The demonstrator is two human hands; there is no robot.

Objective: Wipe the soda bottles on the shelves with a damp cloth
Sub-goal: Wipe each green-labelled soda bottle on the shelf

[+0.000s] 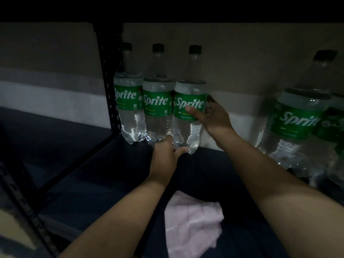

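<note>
Fingers of right hand (214, 116) hidden behind third bottle (188, 108).

Black perforated upright post (107, 77) upper left of centre. Beige wall (242, 58) with a lighter band behind. Dark floor (55, 138) at left. Patterned patch lower-left corner, unclear.

Three clear plastic soda bottles (158, 95) stood side by side on the dark metal shelf (115, 164), just right of the perforated shelf post (108, 81) and before the wall. The right hand (214, 116) held the rightmost of them at its label, the left hand (164, 155) touched its base. The crumpled pale pink cloth (191, 222) lay on the shelf between the forearms, and two more clear plastic bottles (296, 125) stood well apart at the right.
</note>
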